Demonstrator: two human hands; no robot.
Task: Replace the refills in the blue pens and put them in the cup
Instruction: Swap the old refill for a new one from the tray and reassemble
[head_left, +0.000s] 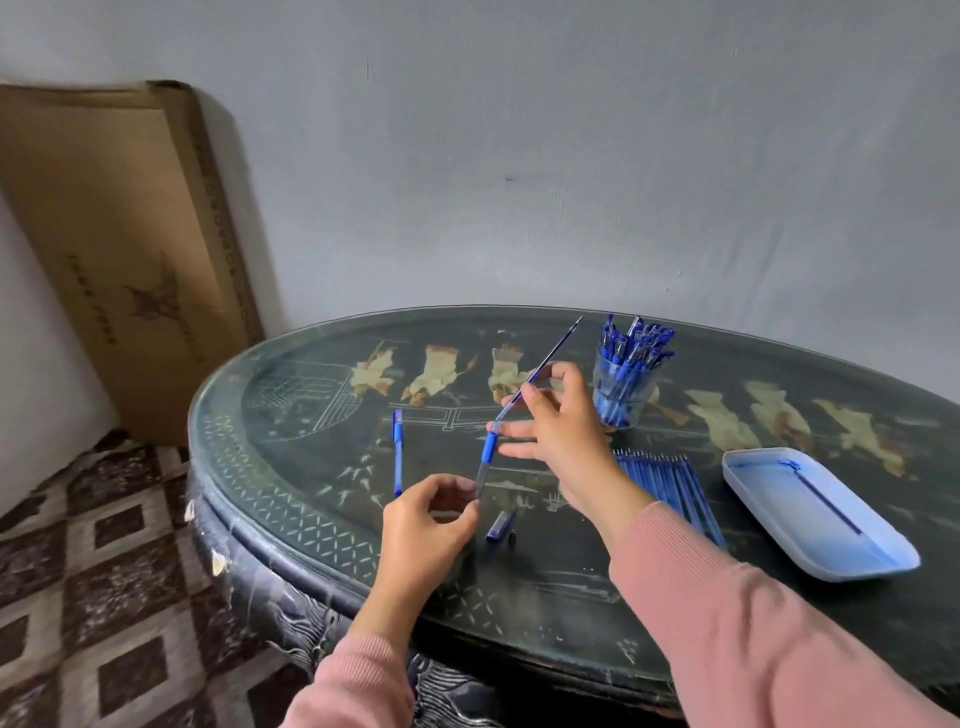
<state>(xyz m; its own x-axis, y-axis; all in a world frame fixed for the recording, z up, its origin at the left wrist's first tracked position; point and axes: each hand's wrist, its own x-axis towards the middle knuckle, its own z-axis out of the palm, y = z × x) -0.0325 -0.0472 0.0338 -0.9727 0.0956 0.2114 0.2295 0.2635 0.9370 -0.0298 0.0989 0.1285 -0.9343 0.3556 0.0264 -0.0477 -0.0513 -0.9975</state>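
Note:
My left hand (431, 525) pinches the metal tip end of an uncapped blue pen (488, 448), which tilts up to the right above the table. A thin refill (558, 345) sticks out of the pen's upper end. My right hand (563, 436) pinches this refill between thumb and forefinger, with the other fingers spread. The clear cup (623, 387) stands behind my right hand, holding several blue pens. Another capped blue pen (397, 452) lies left of my hands. A pen cap (501, 525) and a small dark piece (513, 536) lie beneath them.
Several blue refills (675, 491) lie in a row under my right forearm. A light blue tray (878, 558) at the right holds one refill. The dark oval table (291, 467) stands against a wall. A cardboard box (130, 249) leans at the left.

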